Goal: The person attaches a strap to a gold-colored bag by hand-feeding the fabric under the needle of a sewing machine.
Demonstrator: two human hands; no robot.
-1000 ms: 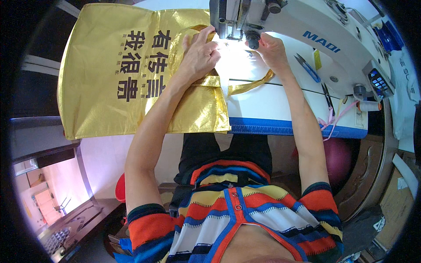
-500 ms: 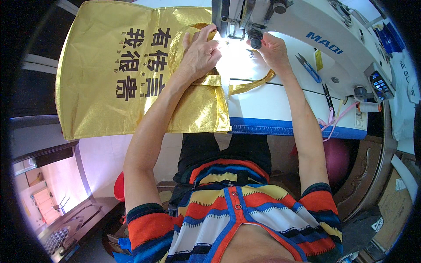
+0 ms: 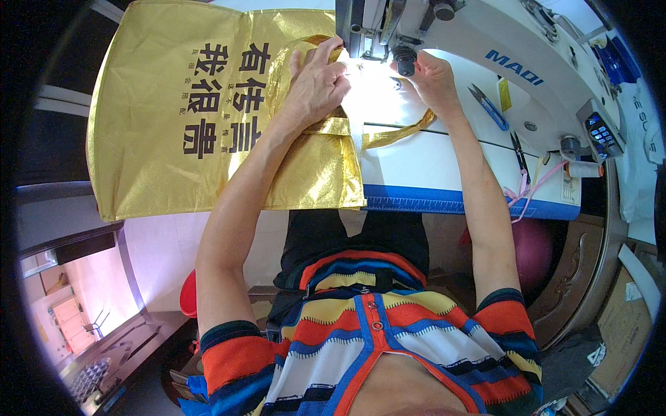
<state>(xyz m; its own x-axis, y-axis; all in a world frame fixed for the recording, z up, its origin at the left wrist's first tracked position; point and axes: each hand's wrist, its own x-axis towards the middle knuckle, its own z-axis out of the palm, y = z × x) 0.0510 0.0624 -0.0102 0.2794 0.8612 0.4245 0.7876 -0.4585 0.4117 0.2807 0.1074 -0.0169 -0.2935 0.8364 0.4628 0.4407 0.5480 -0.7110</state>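
A shiny gold bag (image 3: 149, 139) with dark printed characters lies flat on the left, its right edge by the needle area of a white sewing machine (image 3: 479, 41). My left hand (image 3: 316, 87) is on the bag's upper right part, fingers bent and closed on the gold material beside the lit needle. A gold strap loop (image 3: 283, 76) curves beneath that hand. To the right of the needle, my right hand (image 3: 433, 80) is closed, its fingertips partly hidden behind a black knob (image 3: 404, 61). Another gold strap (image 3: 399, 135) runs up under this hand. Glare hides the stitching spot.
Blue-handled thread snips (image 3: 491, 111) and dark tweezers (image 3: 519, 156) lie right of my right forearm. Pink ribbons (image 3: 531, 191) hang near the table's blue front edge (image 3: 444, 200). A control panel (image 3: 601, 132) is on the machine's right end, with a thread spool (image 3: 584, 169) below it.
Almost nothing differs. Both hands, the bag and the straps keep practically the same places.
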